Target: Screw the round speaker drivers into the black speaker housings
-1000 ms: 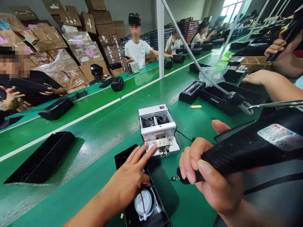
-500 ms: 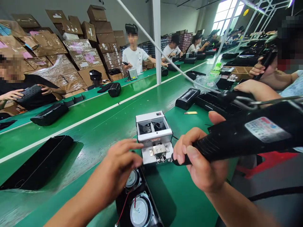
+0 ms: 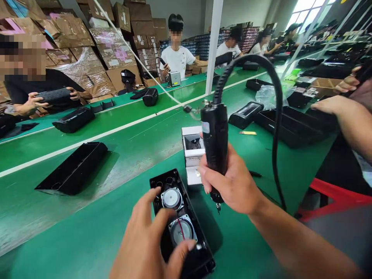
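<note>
Oblong, straight-edged black casing (image 3: 205,260), near centre; smooth green table (image 3: 95,228) extending left; round metallic speakers (image 3: 171,198) inside. Our left hand (image 3: 142,240) over it, fingers spread; our right hand (image 3: 232,184), fingers closed round black screwdriver (image 3: 214,128).

Across the green worktop (image 3: 72,232) I see brown cardboard boxes (image 3: 142,27) stacked high, a person in a white shirt (image 3: 177,62) behind a small grey box (image 3: 174,79), and a white post (image 3: 214,46) nearby.
</note>
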`<state>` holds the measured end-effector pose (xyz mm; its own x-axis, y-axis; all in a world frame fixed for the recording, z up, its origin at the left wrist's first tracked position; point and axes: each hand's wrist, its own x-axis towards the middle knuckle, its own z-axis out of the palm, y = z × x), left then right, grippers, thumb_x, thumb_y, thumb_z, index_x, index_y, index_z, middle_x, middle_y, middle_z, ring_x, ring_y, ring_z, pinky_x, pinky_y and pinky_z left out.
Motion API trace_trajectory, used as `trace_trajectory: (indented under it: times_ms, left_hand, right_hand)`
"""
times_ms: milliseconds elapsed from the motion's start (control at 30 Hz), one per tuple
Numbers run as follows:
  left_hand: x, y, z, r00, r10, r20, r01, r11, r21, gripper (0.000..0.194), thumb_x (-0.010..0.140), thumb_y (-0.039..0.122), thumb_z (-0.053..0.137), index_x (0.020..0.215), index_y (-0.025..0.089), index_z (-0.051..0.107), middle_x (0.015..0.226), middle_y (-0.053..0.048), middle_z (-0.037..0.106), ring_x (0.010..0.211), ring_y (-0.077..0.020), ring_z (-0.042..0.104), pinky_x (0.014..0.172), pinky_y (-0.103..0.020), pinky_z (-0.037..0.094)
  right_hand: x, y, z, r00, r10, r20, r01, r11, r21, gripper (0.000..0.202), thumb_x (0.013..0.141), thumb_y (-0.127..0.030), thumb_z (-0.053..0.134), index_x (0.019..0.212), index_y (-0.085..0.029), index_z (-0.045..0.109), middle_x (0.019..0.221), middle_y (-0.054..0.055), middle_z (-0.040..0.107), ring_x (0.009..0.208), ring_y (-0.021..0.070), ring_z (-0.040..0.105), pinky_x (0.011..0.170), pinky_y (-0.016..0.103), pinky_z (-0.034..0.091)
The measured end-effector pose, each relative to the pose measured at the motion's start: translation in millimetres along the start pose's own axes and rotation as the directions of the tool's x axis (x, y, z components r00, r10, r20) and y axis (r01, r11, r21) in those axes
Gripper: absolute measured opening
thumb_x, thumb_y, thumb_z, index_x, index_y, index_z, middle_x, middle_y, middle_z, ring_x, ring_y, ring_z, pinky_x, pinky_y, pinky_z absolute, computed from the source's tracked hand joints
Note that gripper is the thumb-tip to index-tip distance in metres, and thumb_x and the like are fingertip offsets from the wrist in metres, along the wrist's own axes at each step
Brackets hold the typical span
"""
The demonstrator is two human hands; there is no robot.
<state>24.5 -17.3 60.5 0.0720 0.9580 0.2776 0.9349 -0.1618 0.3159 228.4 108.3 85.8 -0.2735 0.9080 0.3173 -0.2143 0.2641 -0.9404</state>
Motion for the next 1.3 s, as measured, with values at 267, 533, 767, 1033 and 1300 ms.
trace_trajectory:
  times_ms: [267,533,767,1033,1300]
  left_hand:
    - [-30,2,50.1,0.996,-0.094,-0.006,0.094,0.992,0.080,0.050,0.079,0.038,0.080,0.125,0.025,0.068,0.173,-0.017,0.022,0.149,-0.0466,0.046,0.108,-0.068,0.057]
    - [-32,5,53.9,0.992,-0.122,0.035,0.124,0.990,-0.068,0.031,0.092,0.030,0.061,0.121,0.021,0.068,0.178,-0.013,0.006,0.156,-0.0467,0.035,0.113,-0.075,0.051]
    - [-32,4,52.4,0.994,-0.107,0.028,0.108,0.992,-0.065,0.028,0.095,0.030,0.060,0.120,0.021,0.068,0.176,-0.014,0.014,0.154,-0.0453,0.037,0.114,-0.077,0.049]
    - [-31,-1,53.5,0.996,-0.080,0.038,0.081,0.996,-0.044,0.037,0.095,0.036,0.062,0.129,0.024,0.065,0.176,-0.015,0.014,0.155,-0.0459,0.038,0.113,-0.076,0.050]
    - [-30,0,52.0,0.991,-0.116,0.072,0.120,0.991,-0.058,0.038,0.096,0.042,0.059,0.131,0.027,0.065,0.177,-0.009,0.015,0.152,-0.0457,0.042,0.110,-0.073,0.055]
  right_hand:
    - [-22,-12,34,0.971,-0.205,-0.126,0.233,0.928,0.291,0.047,0.098,-0.010,0.064,0.134,-0.036,0.052,0.078,-0.008,0.059,0.052,0.0101,0.055,0.050,0.027,0.052]
    - [-26,23,46,0.963,-0.258,-0.073,0.268,0.929,0.254,0.046,0.099,-0.007,0.062,0.133,-0.037,0.056,0.082,-0.007,0.060,0.056,0.0104,0.057,0.053,0.027,0.053]
    - [-29,39,43,0.968,-0.245,-0.056,0.251,0.957,0.148,0.013,0.098,-0.013,0.065,0.092,-0.024,0.063,0.082,-0.002,0.056,0.056,0.0116,0.057,0.051,0.031,0.055]
    - [-27,46,44,0.963,-0.268,0.018,0.264,0.957,0.122,0.012,0.099,-0.016,0.062,0.091,-0.025,0.059,0.078,-0.002,0.060,0.057,0.0120,0.057,0.053,0.029,0.052]
    - [-29,49,47,0.974,-0.223,0.046,0.217,0.971,0.103,0.025,0.093,-0.012,0.064,0.104,-0.028,0.048,0.080,-0.004,0.056,0.056,0.0123,0.053,0.053,0.030,0.049]
